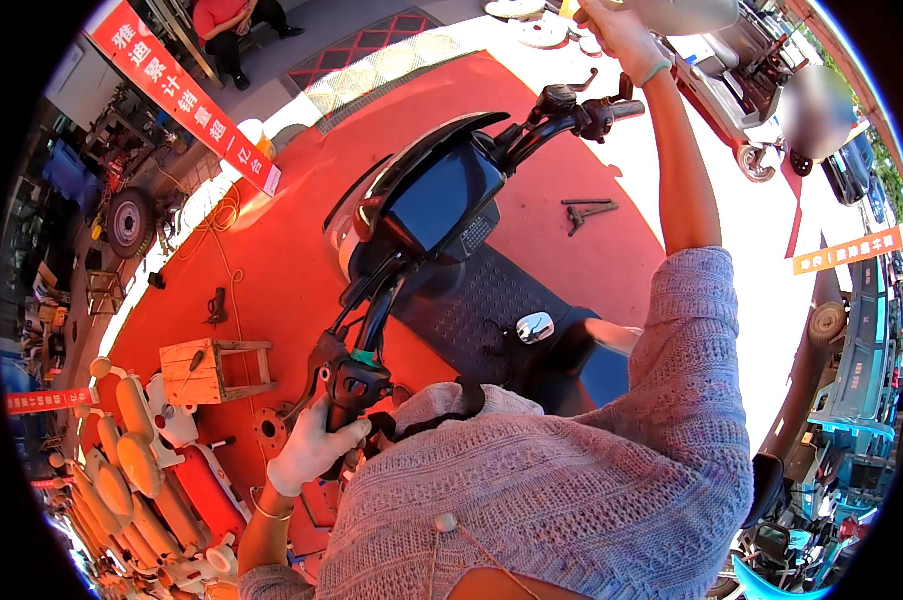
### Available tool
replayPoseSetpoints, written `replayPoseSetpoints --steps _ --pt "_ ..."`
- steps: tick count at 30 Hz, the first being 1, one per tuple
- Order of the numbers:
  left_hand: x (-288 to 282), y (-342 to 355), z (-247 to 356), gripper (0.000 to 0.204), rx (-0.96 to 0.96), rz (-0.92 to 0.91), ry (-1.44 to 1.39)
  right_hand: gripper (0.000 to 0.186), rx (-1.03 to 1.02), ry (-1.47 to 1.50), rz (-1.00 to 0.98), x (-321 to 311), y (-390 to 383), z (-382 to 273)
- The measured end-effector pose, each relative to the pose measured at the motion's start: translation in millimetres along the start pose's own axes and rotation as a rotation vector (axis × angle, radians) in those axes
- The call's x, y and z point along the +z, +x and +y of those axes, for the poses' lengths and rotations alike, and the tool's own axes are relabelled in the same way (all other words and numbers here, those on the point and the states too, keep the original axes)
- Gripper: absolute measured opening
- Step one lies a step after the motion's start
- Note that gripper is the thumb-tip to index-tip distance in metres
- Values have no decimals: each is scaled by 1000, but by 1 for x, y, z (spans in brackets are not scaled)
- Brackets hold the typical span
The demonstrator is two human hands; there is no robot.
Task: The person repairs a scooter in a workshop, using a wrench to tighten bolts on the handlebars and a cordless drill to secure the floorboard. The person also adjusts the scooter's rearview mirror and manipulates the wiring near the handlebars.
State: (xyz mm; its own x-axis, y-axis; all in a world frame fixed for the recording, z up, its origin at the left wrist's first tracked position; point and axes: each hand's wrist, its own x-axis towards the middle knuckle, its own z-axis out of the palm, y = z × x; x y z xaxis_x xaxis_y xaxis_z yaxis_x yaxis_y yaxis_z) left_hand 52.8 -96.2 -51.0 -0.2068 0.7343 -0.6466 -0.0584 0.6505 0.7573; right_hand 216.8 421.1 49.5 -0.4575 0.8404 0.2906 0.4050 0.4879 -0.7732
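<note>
A dark scooter (441, 300) stands in front of me, tilted in the picture, with its screen (444, 200) between the handlebars. My left hand (313, 450), in a white glove, is wrapped round the left handlebar grip beside the black switch housing (358, 382). At the top edge my right hand (626, 42), also gloved, is raised past the right handlebar grip (626, 108) with its fingers bent. A smooth grey rounded shape (686, 14) shows right beside it; whether I hold it is unclear. On the dark footboard area lies a small mirror (535, 327).
Red matting (561, 260) covers the floor, with a black metal stand part (586, 212) lying on it. To the left are a wooden stool (196, 372), a coiled yellow hose (221, 210) and several parked scooters (136, 460). A person (233, 25) sits at the back.
</note>
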Motion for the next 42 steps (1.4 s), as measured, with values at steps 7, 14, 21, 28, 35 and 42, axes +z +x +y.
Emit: replayPoseSetpoints --steps 7,14,21,28,35,42 --pt "-5 -9 9 31 7 27 19 22 -577 89 39 8 -104 30" --pt "-7 -16 17 30 -6 14 -16 31 -208 949 689 13 -137 120" --pt "-2 -9 9 25 -22 -9 29 15 -262 -471 267 -69 23 211" --pt "6 -7 -2 21 -44 45 -94 40 -46 -16 -61 19 -19 -11" --pt "-2 -5 8 24 -70 73 -32 14 -490 322 154 8 -135 47" --pt "-3 -3 6 27 -59 46 -43 31 -300 686 940 56 -135 73"
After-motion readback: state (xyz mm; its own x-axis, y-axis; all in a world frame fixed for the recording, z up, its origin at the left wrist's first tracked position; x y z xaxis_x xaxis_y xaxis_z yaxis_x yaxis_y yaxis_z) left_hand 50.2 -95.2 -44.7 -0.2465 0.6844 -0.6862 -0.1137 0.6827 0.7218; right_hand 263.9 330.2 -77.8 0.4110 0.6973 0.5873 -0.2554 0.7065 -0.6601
